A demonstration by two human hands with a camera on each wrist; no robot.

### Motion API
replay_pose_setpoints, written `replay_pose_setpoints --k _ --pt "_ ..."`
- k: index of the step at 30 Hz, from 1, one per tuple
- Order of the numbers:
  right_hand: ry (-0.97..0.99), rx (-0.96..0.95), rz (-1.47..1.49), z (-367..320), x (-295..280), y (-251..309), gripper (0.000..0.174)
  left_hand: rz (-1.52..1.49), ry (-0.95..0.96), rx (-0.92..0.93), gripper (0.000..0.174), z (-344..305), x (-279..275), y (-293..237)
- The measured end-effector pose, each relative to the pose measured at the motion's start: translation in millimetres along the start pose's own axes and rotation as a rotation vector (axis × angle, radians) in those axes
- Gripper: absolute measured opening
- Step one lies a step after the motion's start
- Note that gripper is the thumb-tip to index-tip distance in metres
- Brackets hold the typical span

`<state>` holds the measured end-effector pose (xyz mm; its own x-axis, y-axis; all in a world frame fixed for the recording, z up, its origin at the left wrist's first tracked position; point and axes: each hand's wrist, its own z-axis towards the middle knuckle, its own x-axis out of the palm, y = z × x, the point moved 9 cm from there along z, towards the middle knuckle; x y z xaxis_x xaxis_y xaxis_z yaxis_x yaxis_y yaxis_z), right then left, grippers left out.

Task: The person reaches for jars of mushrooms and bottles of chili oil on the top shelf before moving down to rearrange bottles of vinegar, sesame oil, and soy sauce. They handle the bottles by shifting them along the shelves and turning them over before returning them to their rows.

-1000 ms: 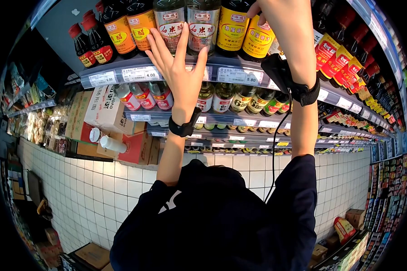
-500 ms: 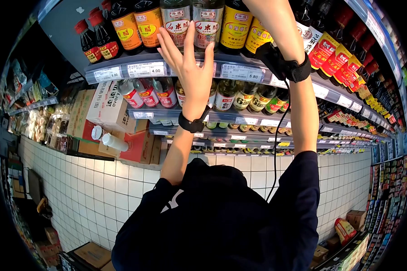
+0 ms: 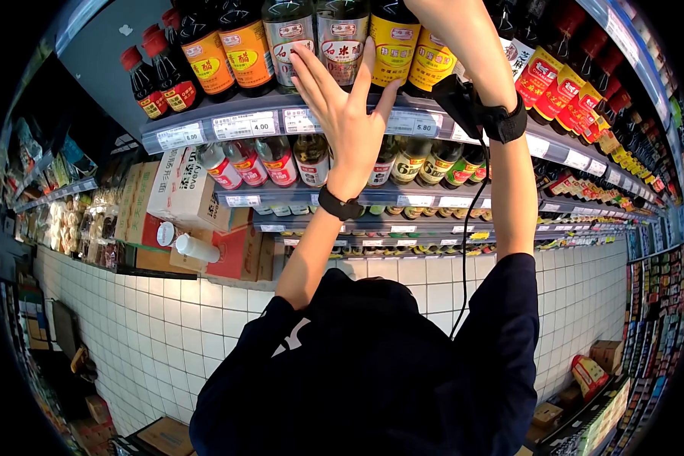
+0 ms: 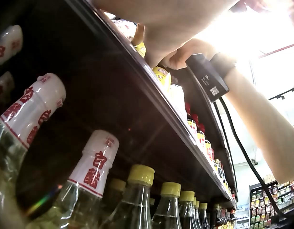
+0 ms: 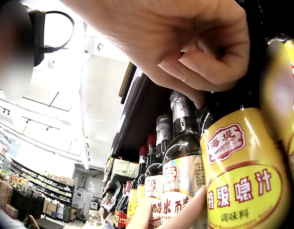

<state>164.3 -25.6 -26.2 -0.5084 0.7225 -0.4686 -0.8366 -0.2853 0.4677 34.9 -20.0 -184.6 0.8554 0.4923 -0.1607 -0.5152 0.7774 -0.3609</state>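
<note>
Clear rice vinegar bottles (image 3: 343, 42) stand upright on the top shelf, beside dark Worcestershire sauce bottles (image 3: 394, 53) with yellow labels. My left hand (image 3: 351, 125) spreads straight fingers over the fronts of the vinegar bottles, its thumb by the lower part of the left yellow-labelled bottle. In the right wrist view, my right hand (image 5: 199, 52) has its fingers curled at the dark neck of a yellow-labelled sauce bottle (image 5: 242, 176); the hand covers the cap. The head view cuts this hand off at the top edge.
Orange-labelled vinegar bottles (image 3: 247, 53) and red-capped bottles (image 3: 167, 68) stand to the left. Red-labelled bottles (image 3: 543, 80) line the shelf to the right. A price rail (image 3: 243, 125) runs along the shelf edge. Cartons (image 3: 190, 182) are stacked at lower left, and a cable (image 3: 463, 281) hangs from the right wrist.
My left hand has shifted right along the bottle fronts, its thumb coming up to the yellow-labelled bottle. My right hand has moved slightly up and left, its fingers passing out of the head view.
</note>
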Motion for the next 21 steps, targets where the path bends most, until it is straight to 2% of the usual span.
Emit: replay_pose_setpoints --k 2,4,6,9,11,14,15,18,19,21 --pt "0.058 0.069 -0.021 2 3 -5 0.043 0.001 0.0 0.007 0.065 1 0 0" --pt "0.0 0.038 -0.027 -1 2 -8 0.05 0.034 0.029 -0.029 0.065 0 3 3" --pt "0.094 0.113 -0.03 -3 1 -7 0.059 0.033 0.028 -0.028 0.067 0 3 3" --pt "0.064 0.083 -0.03 -9 -8 -2 0.059 0.014 0.035 -0.035 0.068 1 2 2" --pt "0.08 0.203 -0.053 -16 -11 -9 0.055 0.013 0.041 -0.044 0.069 2 2 2" --pt "0.095 0.138 0.063 -17 -14 -4 0.052 0.023 0.051 -0.055 0.07 1 3 2" --pt "0.144 0.208 0.134 -18 -14 -4 0.049 0.013 0.058 -0.064 0.072 1 3 2" --pt "0.096 0.162 0.181 -21 -23 2 0.045 0.004 0.056 -0.069 0.074 -2 4 3" --pt "0.082 0.171 0.206 -21 -25 4 0.038 -0.009 0.064 -0.066 0.074 -2 6 3" --pt "0.054 0.208 0.22 -23 -31 2 0.034 0.001 0.052 -0.072 0.074 -2 5 5"
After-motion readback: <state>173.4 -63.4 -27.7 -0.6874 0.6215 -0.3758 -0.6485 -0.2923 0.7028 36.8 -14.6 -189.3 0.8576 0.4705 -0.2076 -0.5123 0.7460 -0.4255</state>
